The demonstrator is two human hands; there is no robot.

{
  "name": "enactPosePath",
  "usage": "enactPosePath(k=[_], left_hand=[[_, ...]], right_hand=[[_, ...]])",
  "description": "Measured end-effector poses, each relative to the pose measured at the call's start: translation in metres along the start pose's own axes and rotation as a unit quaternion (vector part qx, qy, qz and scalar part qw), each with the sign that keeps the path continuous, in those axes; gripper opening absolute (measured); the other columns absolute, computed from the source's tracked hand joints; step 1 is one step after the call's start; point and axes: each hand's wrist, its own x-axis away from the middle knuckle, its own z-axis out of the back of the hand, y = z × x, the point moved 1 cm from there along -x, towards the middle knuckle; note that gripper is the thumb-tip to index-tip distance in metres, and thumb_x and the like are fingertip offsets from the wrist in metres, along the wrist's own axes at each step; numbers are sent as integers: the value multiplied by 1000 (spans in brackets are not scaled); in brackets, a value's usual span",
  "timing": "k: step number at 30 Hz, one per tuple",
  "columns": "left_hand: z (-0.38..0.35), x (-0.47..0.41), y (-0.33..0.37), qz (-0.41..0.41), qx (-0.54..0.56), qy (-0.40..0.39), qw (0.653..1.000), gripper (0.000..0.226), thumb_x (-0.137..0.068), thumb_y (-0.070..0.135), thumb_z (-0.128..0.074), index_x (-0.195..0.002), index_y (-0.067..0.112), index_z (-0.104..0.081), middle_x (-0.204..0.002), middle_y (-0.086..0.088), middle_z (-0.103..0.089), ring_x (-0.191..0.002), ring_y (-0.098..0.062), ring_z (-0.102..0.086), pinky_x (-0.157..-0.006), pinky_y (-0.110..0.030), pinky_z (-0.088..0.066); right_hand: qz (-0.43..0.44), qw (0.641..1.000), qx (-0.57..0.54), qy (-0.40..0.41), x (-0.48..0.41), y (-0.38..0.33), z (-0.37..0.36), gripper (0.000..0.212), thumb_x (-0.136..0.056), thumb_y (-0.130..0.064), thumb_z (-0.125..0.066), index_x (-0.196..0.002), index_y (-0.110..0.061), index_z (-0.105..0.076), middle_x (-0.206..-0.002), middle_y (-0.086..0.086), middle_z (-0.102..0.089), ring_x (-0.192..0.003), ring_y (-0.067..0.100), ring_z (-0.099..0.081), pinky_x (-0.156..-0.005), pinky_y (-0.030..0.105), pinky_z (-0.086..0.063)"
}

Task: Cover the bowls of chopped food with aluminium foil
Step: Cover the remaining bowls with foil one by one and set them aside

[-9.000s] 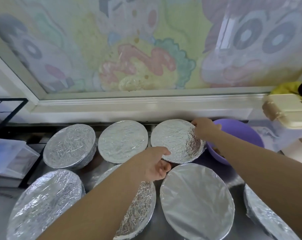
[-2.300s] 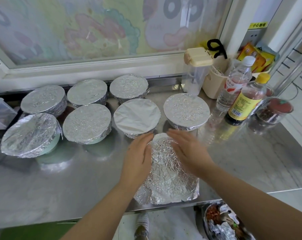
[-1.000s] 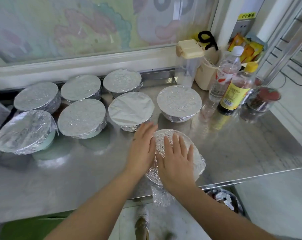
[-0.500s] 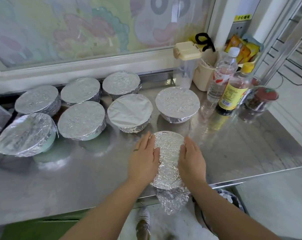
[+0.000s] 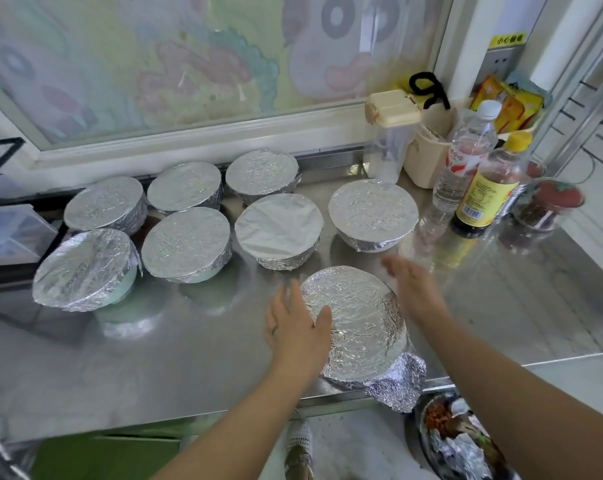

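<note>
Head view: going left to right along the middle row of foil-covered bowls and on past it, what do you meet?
Green-sided bowl → crinkled-foil bowl → smooth-foil bowl → white-sided bowl → yellow-capped sauce bottle → red-lidded jar.

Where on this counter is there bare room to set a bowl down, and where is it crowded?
The counter is bare at front left, bordered by the rear bowls, the left hand and the front edge. A second patch lies right of the right hand, before the bottles. Crowded: the seven rear bowls and the bottles' corner.
</note>
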Motion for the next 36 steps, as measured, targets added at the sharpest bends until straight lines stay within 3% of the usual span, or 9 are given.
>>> enactPosePath(k=[2, 5, 7, 11, 18, 23, 27, 32, 36], left_hand=[[11, -13, 7, -78, -24, 34, 996, 61, -104, 35, -44, -158, 24, -18, -165, 2, -7, -152, -17, -3, -123, -37, -6], [15, -45, 22, -212, -104, 9, 972, 49, -106, 31, -37, -153, 20, -33, -161, 3, -30, -150, -17, -19, -124, -38, -14], [5, -62, 23, -268, -185, -27, 945, 51, -104, 37, -29, -152, 21, -38, -159, 2, -36, -149, -20, -26, -122, -44, -20], [-9, -71, 10, -277, -239, -79, 927, 47, -106, 34, -36, -152, 24, -38, -158, 6, -36, -143, -21, -37, -116, -37, -31], [-11, -59, 2, -213, -227, -36, 950, 48, -106, 35, -37, -152, 25, -35, -154, 9, -38, -134, -23, -42, -105, -36, -40], [-7, -52, 0, -149, -190, -33, 970, 46, -106, 36, -32, -152, 30, -32, -155, 13, -34, -134, -21, -39, -102, -36, -39], [-9, -51, -8, -111, -147, -35, 982, 45, -106, 36, -33, -151, 32, -31, -155, 10, -34, -138, -23, -37, -108, -38, -37], [-1, -44, -12, -38, -10, -36, 999, 41, -106, 29, -37, -146, 25, -42, -141, 8, -43, -137, -17, -39, -115, -37, -29], [5, -41, -23, 26, 110, -48, 992, 31, -88, 42, -44, -116, 43, -56, -129, 1, -58, -124, -26, -54, -109, -49, -40]], right_hand=[[40, 991, -21, 126, 15, -15, 8, 38, -109, -36, -40, -126, -14, -66, -121, 10, -70, -101, 20, -64, -95, 42, -48], [135, 985, -32, 102, 64, -24, -16, 40, -108, -39, -35, -144, -30, -52, -137, -5, -62, -111, 7, -55, -103, 37, -45], [171, 980, 43, 87, 92, -7, -45, 50, -107, -41, -28, -150, -23, -47, -155, -5, -46, -142, 8, -36, -122, 39, -26], [139, 969, 157, 129, 103, 31, -68, 68, -101, -49, -13, -158, -17, -31, -165, -5, -18, -155, 9, -2, -127, 35, 6], [77, 982, 50, 168, 86, 38, -67, 47, -110, -21, -34, -155, -10, -36, -162, 1, -35, -152, 15, -22, -121, 24, -15], [-26, 985, -113, 129, 81, 34, -52, 46, -111, -25, -34, -157, -22, -38, -155, -9, -44, -145, 11, -37, -113, 23, -29], [-72, 976, -185, 85, 68, 33, -47, 33, -111, -25, -37, -122, -36, -65, -119, -16, -70, -115, 7, -63, -101, 32, -49], [-102, 977, -187, 11, 50, 22, -31, 40, -111, -37, -36, -96, -26, -72, -84, -12, -77, -83, 2, -73, -79, 24, -58], [-42, 991, -118, 43, 23, 4, -9, 40, -108, -45, -37, -123, -25, -68, -126, -5, -70, -116, 8, -63, -99, 26, -46]])
